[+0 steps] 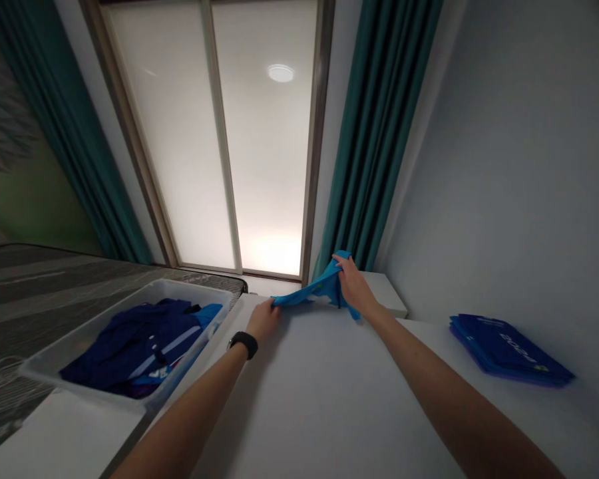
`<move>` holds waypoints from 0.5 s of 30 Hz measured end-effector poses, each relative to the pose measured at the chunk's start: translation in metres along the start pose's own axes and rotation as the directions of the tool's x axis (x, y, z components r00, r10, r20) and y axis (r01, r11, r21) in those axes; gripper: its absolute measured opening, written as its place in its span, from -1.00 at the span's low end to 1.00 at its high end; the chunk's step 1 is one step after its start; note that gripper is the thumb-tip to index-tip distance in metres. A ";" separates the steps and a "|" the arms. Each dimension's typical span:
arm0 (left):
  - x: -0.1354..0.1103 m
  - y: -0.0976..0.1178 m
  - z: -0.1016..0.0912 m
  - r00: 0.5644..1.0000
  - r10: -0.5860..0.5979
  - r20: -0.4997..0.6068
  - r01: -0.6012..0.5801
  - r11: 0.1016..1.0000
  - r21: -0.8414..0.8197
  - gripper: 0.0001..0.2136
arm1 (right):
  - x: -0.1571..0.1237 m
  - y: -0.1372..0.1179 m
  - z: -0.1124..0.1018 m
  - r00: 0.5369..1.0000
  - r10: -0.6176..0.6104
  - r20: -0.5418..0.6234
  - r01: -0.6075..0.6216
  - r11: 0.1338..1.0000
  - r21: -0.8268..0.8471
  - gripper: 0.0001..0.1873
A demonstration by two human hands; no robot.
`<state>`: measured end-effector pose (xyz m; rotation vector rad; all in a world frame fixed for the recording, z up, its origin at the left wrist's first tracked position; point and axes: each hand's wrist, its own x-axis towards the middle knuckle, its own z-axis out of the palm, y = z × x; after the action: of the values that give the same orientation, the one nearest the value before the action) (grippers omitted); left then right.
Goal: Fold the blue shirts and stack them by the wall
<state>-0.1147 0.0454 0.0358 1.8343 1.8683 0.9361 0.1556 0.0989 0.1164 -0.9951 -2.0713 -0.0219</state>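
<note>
A bright blue piece of clothing [324, 286] is stretched between my two hands over the far end of the white table. My left hand [264, 319], with a black watch on its wrist, is closed on the garment's left end, low and near the tabletop. Higher up and to the right, my right hand [352, 279] grips the other end. From there part of the cloth hangs down to the table. The garment is bunched, so its exact kind cannot be made out.
Left of the table stands a clear plastic bin [90, 332] holding dark blue clothes [144, 339]. A stack of folded blue clothes [509, 349] lies on the white table [319, 399] at the right, by the wall. Teal curtains [369, 133] and frosted sliding doors [264, 153] are behind.
</note>
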 end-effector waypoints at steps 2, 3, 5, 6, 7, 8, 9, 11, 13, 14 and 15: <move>-0.001 -0.010 0.005 0.999 -0.045 -0.012 0.043 0.992 -0.122 -0.74 | 0.007 -0.018 0.011 0.991 -0.135 0.025 0.134 0.991 0.016 -0.61; -0.001 -0.014 0.006 0.998 -0.061 -0.014 0.058 0.981 -0.184 -0.72 | 0.006 -0.025 0.017 0.986 -0.155 0.061 0.155 0.988 0.016 -0.62; -0.003 -0.020 0.009 0.997 -0.080 -0.014 0.073 0.952 -0.297 -0.72 | -0.004 -0.030 0.031 0.977 -0.093 0.192 0.098 0.995 -0.019 -0.66; -0.003 -0.023 0.010 0.996 -0.088 -0.014 0.077 0.935 -0.346 -0.72 | -0.013 -0.029 0.037 0.964 -0.016 0.266 0.031 0.998 -0.053 -0.67; -0.004 -0.024 0.010 0.995 -0.095 -0.013 0.082 0.917 -0.391 -0.73 | -0.024 -0.026 0.041 0.953 0.048 0.298 -0.026 0.997 -0.078 -0.68; -0.004 -0.025 0.010 0.995 -0.103 -0.012 0.088 0.897 -0.432 -0.73 | -0.036 -0.022 0.043 0.946 0.091 0.312 -0.065 0.994 -0.093 -0.71; -0.004 -0.025 0.011 0.994 -0.110 -0.010 0.093 0.878 -0.469 -0.72 | -0.049 -0.016 0.044 0.937 0.142 0.319 -0.111 0.988 -0.112 -0.74; -0.004 -0.024 0.014 0.992 -0.127 -0.012 0.101 0.842 -0.530 -0.70 | -0.073 -0.004 0.039 0.915 0.240 0.323 -0.203 0.969 -0.143 -0.76; -0.003 -0.019 0.021 0.989 -0.147 -0.018 0.112 0.818 -0.564 -0.66 | -0.088 0.005 0.029 0.896 0.330 0.298 -0.292 0.942 -0.164 -0.77; -0.002 -0.016 0.026 0.987 -0.160 -0.019 0.121 0.813 -0.570 -0.64 | -0.093 0.009 0.024 0.885 0.375 0.275 -0.340 0.925 -0.167 -0.77; 0.000 -0.011 0.032 0.985 -0.174 -0.019 0.133 0.812 -0.568 -0.61 | -0.094 0.012 0.019 0.873 0.422 0.245 -0.391 0.906 -0.165 -0.78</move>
<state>-0.1021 0.0526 0.0055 1.2837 1.5153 1.3327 0.1839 0.0530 0.0362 -1.5654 -2.0783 0.2363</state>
